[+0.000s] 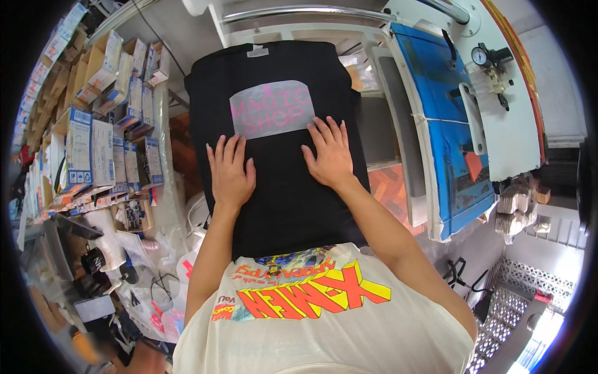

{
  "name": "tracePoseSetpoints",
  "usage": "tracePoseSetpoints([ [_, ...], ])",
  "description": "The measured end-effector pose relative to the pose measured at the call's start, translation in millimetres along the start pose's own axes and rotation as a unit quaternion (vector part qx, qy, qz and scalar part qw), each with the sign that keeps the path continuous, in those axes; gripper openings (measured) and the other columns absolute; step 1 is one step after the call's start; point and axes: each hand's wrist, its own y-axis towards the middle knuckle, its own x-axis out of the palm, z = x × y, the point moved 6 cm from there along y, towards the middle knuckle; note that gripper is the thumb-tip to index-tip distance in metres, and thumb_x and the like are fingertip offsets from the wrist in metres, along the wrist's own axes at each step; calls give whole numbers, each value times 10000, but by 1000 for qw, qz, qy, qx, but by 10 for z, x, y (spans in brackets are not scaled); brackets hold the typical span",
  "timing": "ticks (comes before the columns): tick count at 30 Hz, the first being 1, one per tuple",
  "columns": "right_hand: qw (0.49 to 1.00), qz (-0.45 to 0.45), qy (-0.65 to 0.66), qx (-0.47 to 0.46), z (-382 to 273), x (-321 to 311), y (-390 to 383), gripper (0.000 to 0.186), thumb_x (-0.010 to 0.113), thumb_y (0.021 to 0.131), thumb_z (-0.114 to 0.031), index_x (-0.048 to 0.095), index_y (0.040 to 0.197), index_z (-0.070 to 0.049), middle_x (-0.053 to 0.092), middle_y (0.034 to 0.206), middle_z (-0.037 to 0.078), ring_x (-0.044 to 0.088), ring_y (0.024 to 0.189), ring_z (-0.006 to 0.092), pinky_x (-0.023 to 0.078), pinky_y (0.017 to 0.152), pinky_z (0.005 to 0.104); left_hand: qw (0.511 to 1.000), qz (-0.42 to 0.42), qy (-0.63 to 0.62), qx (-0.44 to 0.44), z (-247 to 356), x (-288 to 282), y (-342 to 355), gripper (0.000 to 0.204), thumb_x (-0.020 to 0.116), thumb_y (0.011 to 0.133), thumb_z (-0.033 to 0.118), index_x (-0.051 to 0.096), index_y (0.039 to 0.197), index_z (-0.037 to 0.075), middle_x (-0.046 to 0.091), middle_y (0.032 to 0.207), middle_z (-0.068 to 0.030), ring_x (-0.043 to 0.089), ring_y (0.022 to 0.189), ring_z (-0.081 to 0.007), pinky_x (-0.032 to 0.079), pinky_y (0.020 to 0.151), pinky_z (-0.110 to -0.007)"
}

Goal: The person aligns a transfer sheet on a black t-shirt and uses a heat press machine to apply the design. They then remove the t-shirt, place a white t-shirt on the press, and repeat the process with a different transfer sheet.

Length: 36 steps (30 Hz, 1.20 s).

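A black T-shirt [280,199] lies spread out in front of me, its collar and pale neck label [257,52] at the far end. On its chest rests a translucent transfer sheet [272,107] with pink lettering. My left hand [232,171] lies flat on the cloth, fingers stretched, fingertips at the sheet's lower left corner. My right hand [330,153] is also flat and spread, its fingertips at the lower right corner of the sheet. Neither hand grips anything. Whatever bears the shirt is hidden beneath it.
A heat press with a blue-covered plate [436,124] stands close on the right, with a round pressure gauge [479,56]. Metal bars [305,10] cross behind the shirt. Cardboard boxes [90,146] fill shelves on the left. Cables [163,287] and clutter lie at lower left.
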Motion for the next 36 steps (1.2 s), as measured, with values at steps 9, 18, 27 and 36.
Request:
tracePoseSetpoints([
  [9,999,9,-28,-20,-40,-54,-4,519,608,963,-338,566,1407,-74,497,1502,119,345,1466,380,188,1243,573,999,21,-23,-17,20,-44,-18,510,661,896,197,564,1363,16,521,1415,-125,405,1414,-376,230,1209,-622],
  [18,999,6,-30,-17,-11,-55,-6,515,605,965,-330,564,1408,-71,486,1516,114,341,1471,372,180,1245,566,999,20,-23,-19,30,-17,-9,512,656,902,201,564,1372,20,525,1415,-121,412,1410,-369,220,1220,-611],
  [27,1000,2,-27,-11,11,-8,-21,532,587,973,-358,543,1422,-76,481,1521,103,343,1471,364,170,1250,564,999,27,-22,-17,45,-27,-12,499,652,899,194,580,1363,24,535,1411,-131,413,1412,-373,219,1222,-606],
  [36,1000,12,-11,-10,29,-31,-22,523,596,968,-351,559,1413,-78,490,1515,106,348,1470,361,170,1250,562,999,30,-18,-12,51,-30,-4,488,644,905,194,584,1359,27,536,1410,-134,416,1410,-374,225,1219,-607],
])
